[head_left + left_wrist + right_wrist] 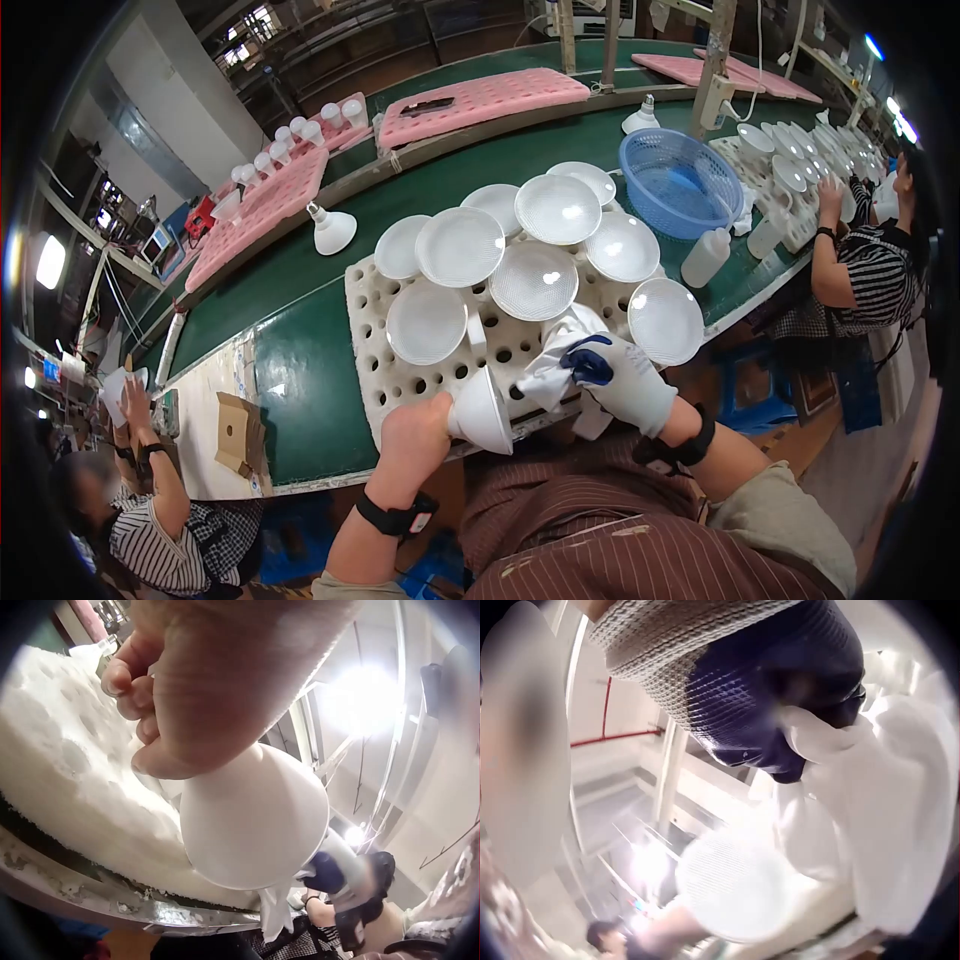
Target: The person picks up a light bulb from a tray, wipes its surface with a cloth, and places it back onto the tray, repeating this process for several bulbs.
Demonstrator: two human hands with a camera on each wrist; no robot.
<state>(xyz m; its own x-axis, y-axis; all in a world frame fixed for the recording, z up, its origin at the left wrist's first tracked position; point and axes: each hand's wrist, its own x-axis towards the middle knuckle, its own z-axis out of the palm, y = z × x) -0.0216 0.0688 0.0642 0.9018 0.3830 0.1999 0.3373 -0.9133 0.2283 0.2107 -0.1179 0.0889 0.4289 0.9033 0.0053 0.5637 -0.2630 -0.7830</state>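
Note:
My bare left hand (415,437) grips the narrow base of a white cone-shaped lamp (483,413), its wide face turned toward the right hand. In the left wrist view the lamp (255,817) hangs below the curled fingers (139,697), beside the foam tray. A white glove with dark blue fingertips covers my right hand (630,385), which pinches a crumpled white cloth (555,365). The right wrist view shows the cloth (855,817) held in the glove (772,682), apart from the lamp's ribbed face (735,885).
Several lamps stand face up in a white foam tray (375,385) with holes. Beyond are a lying lamp (333,230), a blue basket (680,185), a white bottle (706,257) and pink foam trays (480,105). A cardboard piece (240,435) stands left; people work at both sides.

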